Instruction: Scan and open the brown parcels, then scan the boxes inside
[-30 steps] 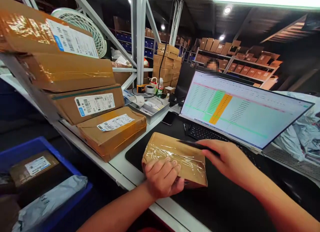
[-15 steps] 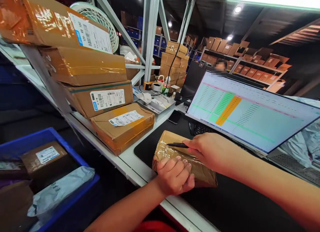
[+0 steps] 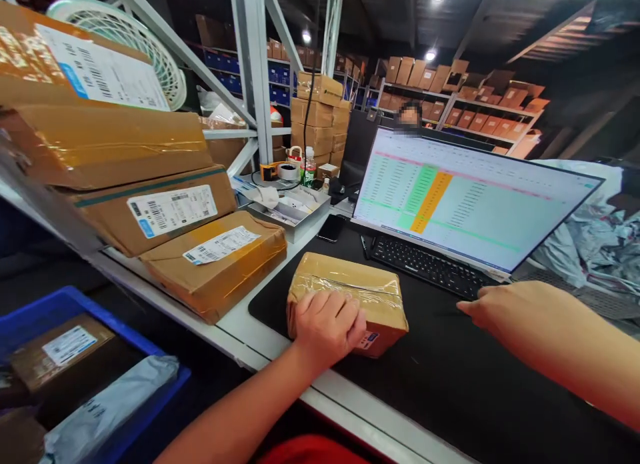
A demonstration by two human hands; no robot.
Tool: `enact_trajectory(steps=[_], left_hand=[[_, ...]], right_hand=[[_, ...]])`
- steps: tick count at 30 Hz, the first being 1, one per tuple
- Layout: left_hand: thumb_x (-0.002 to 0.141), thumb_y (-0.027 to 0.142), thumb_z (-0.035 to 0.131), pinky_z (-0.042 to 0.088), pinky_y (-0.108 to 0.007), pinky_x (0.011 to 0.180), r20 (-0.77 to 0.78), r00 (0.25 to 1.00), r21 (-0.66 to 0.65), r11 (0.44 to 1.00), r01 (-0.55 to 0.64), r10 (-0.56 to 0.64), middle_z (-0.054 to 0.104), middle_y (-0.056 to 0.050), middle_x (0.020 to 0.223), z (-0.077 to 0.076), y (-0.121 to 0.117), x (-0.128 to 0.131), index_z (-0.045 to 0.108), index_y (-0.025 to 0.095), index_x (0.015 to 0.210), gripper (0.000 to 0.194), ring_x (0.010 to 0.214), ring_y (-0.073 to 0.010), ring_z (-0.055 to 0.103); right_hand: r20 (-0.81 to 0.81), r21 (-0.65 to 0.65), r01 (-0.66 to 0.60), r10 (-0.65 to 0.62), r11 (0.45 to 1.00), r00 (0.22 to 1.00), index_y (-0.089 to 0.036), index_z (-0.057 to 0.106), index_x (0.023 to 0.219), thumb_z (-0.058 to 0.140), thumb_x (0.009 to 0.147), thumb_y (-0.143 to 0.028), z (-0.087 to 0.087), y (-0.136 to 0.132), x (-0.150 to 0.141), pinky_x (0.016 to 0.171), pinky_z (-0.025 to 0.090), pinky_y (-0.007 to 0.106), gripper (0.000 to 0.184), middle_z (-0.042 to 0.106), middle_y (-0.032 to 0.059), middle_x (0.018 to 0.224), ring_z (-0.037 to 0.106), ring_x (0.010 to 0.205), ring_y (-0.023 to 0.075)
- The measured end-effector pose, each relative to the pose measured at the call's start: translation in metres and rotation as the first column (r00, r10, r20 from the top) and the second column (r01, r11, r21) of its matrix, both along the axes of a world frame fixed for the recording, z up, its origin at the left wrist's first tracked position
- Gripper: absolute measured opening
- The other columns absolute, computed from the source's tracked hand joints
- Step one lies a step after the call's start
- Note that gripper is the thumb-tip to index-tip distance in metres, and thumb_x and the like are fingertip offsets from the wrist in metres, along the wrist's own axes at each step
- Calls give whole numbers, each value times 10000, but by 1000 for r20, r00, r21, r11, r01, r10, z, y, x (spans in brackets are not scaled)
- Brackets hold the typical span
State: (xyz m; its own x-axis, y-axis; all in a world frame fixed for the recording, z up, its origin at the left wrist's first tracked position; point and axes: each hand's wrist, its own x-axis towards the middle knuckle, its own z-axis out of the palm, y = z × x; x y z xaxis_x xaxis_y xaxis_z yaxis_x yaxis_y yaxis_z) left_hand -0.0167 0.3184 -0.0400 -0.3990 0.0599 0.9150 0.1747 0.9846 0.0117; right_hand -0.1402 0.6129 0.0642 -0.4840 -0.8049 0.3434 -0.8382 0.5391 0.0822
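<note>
Swung to three o'clock of the carton [image 3: 360,274], my right grip [image 3: 520,311] seems curled, any contents unseen; my left grip [image 3: 327,325] clasps its near edge.

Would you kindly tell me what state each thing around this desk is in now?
Small carton: flaps down, dark line along its taped top
Left hand: on the carton
Right hand: off the carton, grip hidden
Monitor: on, showing a coloured table
Phone: screen dark
Blue bin: open, holding parcels
Grey tray: open, holding items
Bottle: upright, capped
Fan: cannot tell if running

Near the keyboard [image 3: 425,265] lies — apparently — a phone [image 3: 331,229].
</note>
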Motion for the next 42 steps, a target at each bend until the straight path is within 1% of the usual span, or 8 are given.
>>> enact_trajectory(steps=[3,7,13,22,28,32,35,42], left_hand=[[897,224,514,422,-411,775,236,967,-44,995,-92,100,700,-88,931,18,3,2,674,185,841,174,874,-259,599],[857,181,502,482,-450,877,316,941,-136,987,-80,120,705,-125,1130,29,3,-1,683,114,1154,355,1015,-307,613],[931,223,454,522,-444,854,343,934,-253,967,-7,96,730,-141,1087,30,-3,-9,701,68,1128,353,1001,-313,642],[1033,415,341,496,-368,697,294,937,-376,924,-68,188,710,-101,939,37,2,-11,663,150,978,420,869,-262,661],[1022,419,363,494,-376,682,410,879,-373,924,-82,243,713,-99,1004,41,1,-13,652,173,1014,380,924,-281,670],[961,555,487,519,-414,728,512,824,-396,918,-26,244,706,-117,1031,48,5,-15,647,173,1011,417,969,-320,666],[862,665,610,533,-447,752,594,762,-391,920,-7,258,698,-128,1028,55,8,-16,639,178,957,497,982,-350,662],[764,697,723,546,-513,827,696,685,-293,956,0,213,662,-152,1102,62,15,-15,643,167,1043,605,1026,-378,637]], right_hand=[[-36,184,62,-56,981,998,-305,775,1031,524,936,-349,-11,27,-18,541,447,364,271,762,43,828,692,649,245],[-84,-65,98,-103,993,991,-205,677,1183,449,1017,-316,-45,31,-32,730,537,377,303,742,94,1052,700,859,247],[-317,-240,-371,288,897,903,-179,576,1233,404,995,-74,-109,3,-39,827,516,362,311,685,85,1003,602,876,190],[-511,-201,-550,393,811,765,-301,532,1375,504,996,-116,-112,-34,-71,799,478,334,423,619,38,943,567,875,172],[69,-484,-194,259,853,963,-253,690,1178,430,1006,-202,-119,-40,-111,877,446,414,315,628,84,911,543,845,209],[304,-654,105,133,749,943,-180,626,1263,377,994,-218,-123,-52,-112,923,426,447,368,618,129,992,554,951,254],[508,-710,252,229,657,831,-183,563,1285,387,1007,-358,-122,-81,-92,890,464,404,372,617,104,1060,571,981,243],[707,-703,299,588,645,393,-224,554,1197,722,698,-409,-111,-134,-37,817,474,318,558,596,5,1015,572,894,181]])
